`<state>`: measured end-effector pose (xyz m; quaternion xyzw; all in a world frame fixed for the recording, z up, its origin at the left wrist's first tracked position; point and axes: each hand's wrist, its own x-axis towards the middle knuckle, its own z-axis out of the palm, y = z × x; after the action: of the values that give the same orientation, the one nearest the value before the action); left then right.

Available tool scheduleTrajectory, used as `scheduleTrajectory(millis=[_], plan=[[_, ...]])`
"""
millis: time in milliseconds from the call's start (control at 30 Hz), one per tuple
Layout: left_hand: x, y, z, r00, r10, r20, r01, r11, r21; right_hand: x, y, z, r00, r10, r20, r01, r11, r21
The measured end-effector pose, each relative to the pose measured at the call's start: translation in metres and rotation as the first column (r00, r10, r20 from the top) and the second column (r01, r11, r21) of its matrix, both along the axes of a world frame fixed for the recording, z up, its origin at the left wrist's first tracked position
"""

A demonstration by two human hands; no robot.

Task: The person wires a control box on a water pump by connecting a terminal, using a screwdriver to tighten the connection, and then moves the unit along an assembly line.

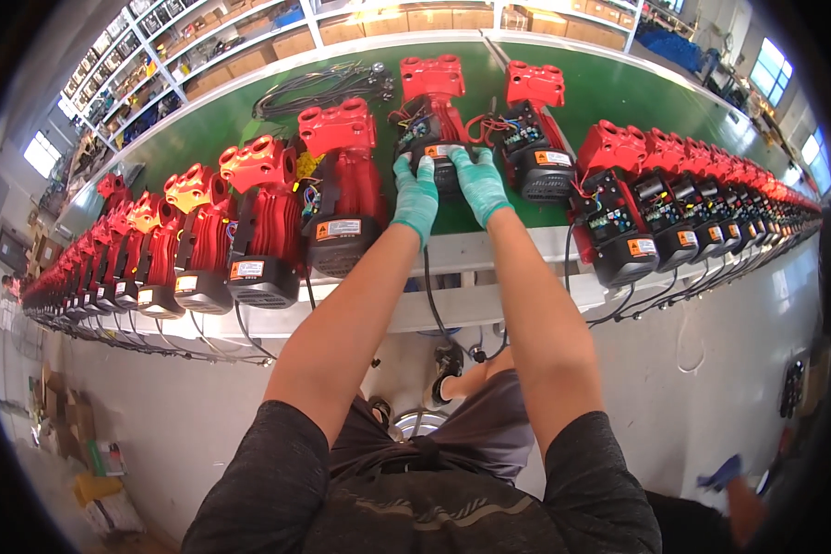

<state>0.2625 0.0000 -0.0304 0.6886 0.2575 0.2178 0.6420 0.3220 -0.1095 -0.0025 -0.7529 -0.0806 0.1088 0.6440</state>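
A red motor unit (pixel 432 76) with a black end cover (pixel 445 177) lies on the green bench in front of me. My left hand (pixel 416 198), in a green glove, grips the left side of that cover with the thumb on top. On the cover's right side, my right hand (pixel 479 187) holds on in the same way, also gloved. Wires and a dark circuit part show at the unit's left, just beyond my left fingers. Both hands' fingertips are partly hidden behind the cover. A black cable (pixel 427 286) hangs down over the bench edge below my hands.
Another red unit with exposed wiring (pixel 526 129) stands close on the right, and a covered one (pixel 343 189) on the left. Rows of similar units curve away along both sides. Black cables (pixel 319 90) lie coiled at the back. Shelves with boxes (pixel 291 42) stand beyond.
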Motion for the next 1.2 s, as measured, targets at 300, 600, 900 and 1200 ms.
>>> scheduleTrajectory(millis=[300,600,900,1200], plan=[[-0.089,-0.043,0.013,0.991,-0.123,0.056,0.122,0.992,0.021,-0.083,-0.046,0.028,0.999,-0.049,-0.021,0.051,0.994,0.093],[-0.164,-0.089,-0.004,0.944,-0.248,0.217,0.249,0.968,0.024,-0.139,-0.097,0.017,1.000,0.002,-0.031,0.002,0.990,0.138],[-0.219,-0.101,0.009,0.885,-0.465,-0.020,0.457,0.860,0.226,-0.165,-0.127,-0.003,0.994,-0.097,0.057,0.076,0.953,0.292],[-0.136,0.015,0.176,0.973,-0.226,0.049,0.019,0.289,0.957,-0.161,-0.212,-0.007,0.821,0.014,0.571,0.287,0.854,-0.434]])
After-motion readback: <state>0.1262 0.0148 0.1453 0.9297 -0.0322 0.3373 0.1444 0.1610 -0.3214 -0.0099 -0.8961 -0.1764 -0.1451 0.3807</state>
